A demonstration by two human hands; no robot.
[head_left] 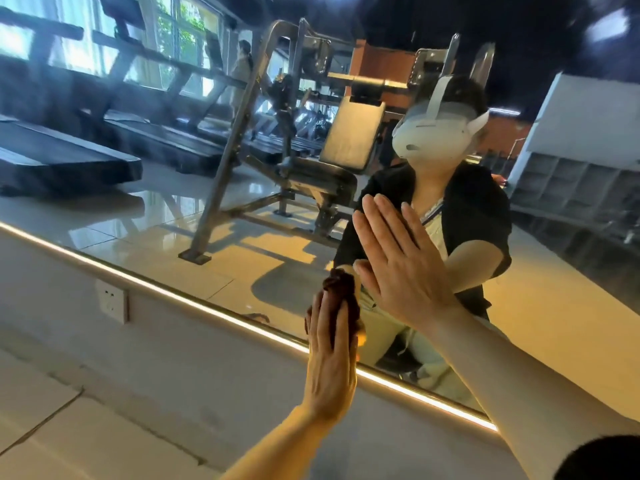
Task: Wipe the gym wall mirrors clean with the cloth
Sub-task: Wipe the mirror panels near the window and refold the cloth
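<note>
Against the lower part of the wall mirror (145,216), near its lit bottom edge, the left hand (330,358) is pressing a dark reddish-brown cloth (341,292) flat to the glass, its fingers lying straight over the bunched fabric rather than curling round it. Just beside it and a little higher, the right hand (398,261) is resting on the mirror with its palm flat and fingers spread, released and holding nothing. Both bare forearms are reaching up from the bottom of the view. A weight bench (332,164) and treadmills (62,157) are showing in the reflection. A wall socket (111,301) is sitting on the pale wall below the mirror's glowing strip (194,296).
</note>
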